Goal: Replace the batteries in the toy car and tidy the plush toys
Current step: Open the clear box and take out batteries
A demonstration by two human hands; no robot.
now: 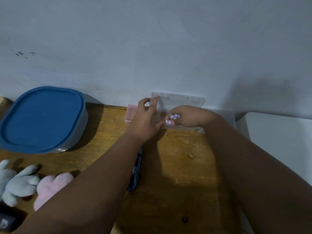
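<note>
1. At the near-left corner of the brown wooden table [185, 166] lie a pale grey plush toy [16, 183] and a pink plush toy [50, 186], touching.
2. Behind them stands a grey tub with a blue lid [42, 119].
3. A dark blue toy car [135, 171] shows partly under the left forearm.
4. The left hand [145, 117] holds nothing, its fingers loosely spread beside a clear plastic case [179, 100] whose lid is open.
5. The right hand [190, 117] pinches small white batteries [173, 117] over that case.
</note>
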